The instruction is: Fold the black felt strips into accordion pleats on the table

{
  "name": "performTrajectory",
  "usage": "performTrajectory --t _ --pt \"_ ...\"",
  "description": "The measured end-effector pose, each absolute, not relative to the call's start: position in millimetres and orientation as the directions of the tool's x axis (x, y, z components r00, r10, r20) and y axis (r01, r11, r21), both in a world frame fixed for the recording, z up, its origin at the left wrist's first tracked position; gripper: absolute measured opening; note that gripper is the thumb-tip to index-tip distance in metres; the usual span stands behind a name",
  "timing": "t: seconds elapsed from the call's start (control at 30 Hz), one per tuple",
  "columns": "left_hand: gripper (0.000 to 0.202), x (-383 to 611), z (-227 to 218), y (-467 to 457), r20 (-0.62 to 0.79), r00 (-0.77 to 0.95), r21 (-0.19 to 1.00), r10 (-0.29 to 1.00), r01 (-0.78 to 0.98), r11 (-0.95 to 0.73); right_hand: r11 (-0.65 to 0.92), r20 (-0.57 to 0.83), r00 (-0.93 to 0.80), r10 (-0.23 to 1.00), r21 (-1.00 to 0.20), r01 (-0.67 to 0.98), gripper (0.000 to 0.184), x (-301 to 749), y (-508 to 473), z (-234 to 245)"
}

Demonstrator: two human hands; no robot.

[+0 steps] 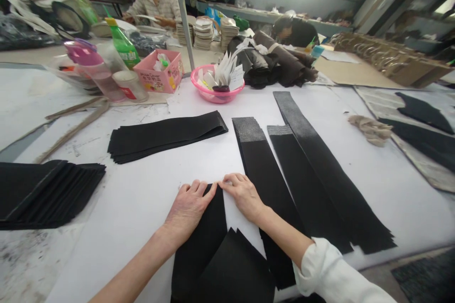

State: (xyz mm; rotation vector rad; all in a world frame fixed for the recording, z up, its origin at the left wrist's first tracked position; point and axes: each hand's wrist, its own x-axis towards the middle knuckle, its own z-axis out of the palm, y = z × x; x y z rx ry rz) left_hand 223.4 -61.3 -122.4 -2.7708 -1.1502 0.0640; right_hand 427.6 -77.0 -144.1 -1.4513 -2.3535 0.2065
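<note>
My left hand point(187, 207) lies flat with its fingers together on the top end of a black strip point(204, 241) that runs toward me over the white table point(149, 184). My right hand point(241, 192) rests fingers-down just right of that strip's top edge, its fingertips meeting those of the left. Right beside it lie three long black strips point(313, 170), two with grey ends. A stack of black strips point(165, 135) sits ahead on the left, and another stack point(46, 191) lies at the far left.
At the back stand a pink bowl point(217, 86) with paper slips, a pink box point(159, 72), a green bottle point(122, 42) and cups. Dark rolled material point(280, 64) lies beyond. A rag point(369, 129) sits to the right. Two people work at the far side.
</note>
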Motion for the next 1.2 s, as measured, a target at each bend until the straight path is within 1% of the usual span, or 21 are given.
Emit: performTrajectory --t 0.1,0.17,0.23,0.4,0.53,0.63,0.87,0.97,1.03,1.1,1.13,1.17,1.2 --pt "0.047 223 -121 -63 0.027 0.702 -0.15 0.711 0.706 -0.692 0.343 0.231 -0.264 0.936 -0.44 0.83 0.034 422 -77 -145" --pt "0.045 223 -121 -64 0.04 0.695 -0.151 0.718 0.715 -0.683 0.319 0.243 -0.227 0.943 -0.465 0.826 0.036 417 -78 -146" --pt "0.045 223 -121 -64 0.055 0.69 -0.146 0.722 0.721 -0.677 0.334 0.251 -0.244 0.937 -0.433 0.837 0.036 413 -80 -146" --pt "0.044 222 -124 -65 0.082 0.681 -0.133 0.728 0.731 -0.669 0.425 0.255 -0.363 0.896 -0.262 0.866 0.037 409 -83 -149" --pt "0.042 218 -129 -66 0.094 0.675 -0.135 0.732 0.737 -0.662 0.445 0.258 -0.396 0.881 -0.168 0.88 0.035 408 -83 -150" --pt "0.042 211 -132 -66 0.103 0.668 -0.132 0.737 0.743 -0.656 0.445 0.268 -0.4 0.877 -0.137 0.885 0.035 408 -83 -149" --pt "0.041 181 -132 -66 0.096 0.644 -0.111 0.759 0.765 -0.635 0.428 0.234 -0.391 0.89 -0.139 0.893 0.04 407 -82 -149" --pt "0.041 173 -138 -66 0.121 0.617 -0.099 0.778 0.787 -0.609 0.424 0.246 -0.386 0.889 -0.123 0.898 0.041 409 -83 -151" --pt "0.039 173 -143 -69 0.156 0.582 -0.083 0.798 0.813 -0.577 0.438 0.276 -0.395 0.876 -0.117 0.891 0.044 413 -88 -151" --pt "0.036 175 -145 -72 0.199 0.558 -0.062 0.806 0.827 -0.558 0.472 0.349 -0.407 0.844 -0.122 0.873 0.052 416 -90 -151" --pt "0.034 175 -144 -72 0.233 0.554 -0.061 0.799 0.828 -0.557 0.488 0.414 -0.399 0.818 -0.132 0.863 0.054 415 -86 -151" --pt "0.031 174 -141 -71 0.258 0.6 -0.086 0.757 0.795 -0.601 0.497 0.496 -0.369 0.786 -0.153 0.854 0.052 411 -77 -150" --pt "0.03 169 -136 -69 0.255 0.711 -0.136 0.655 0.697 -0.704 0.484 0.556 -0.314 0.77 -0.189 0.854 0.044 402 -63 -150"
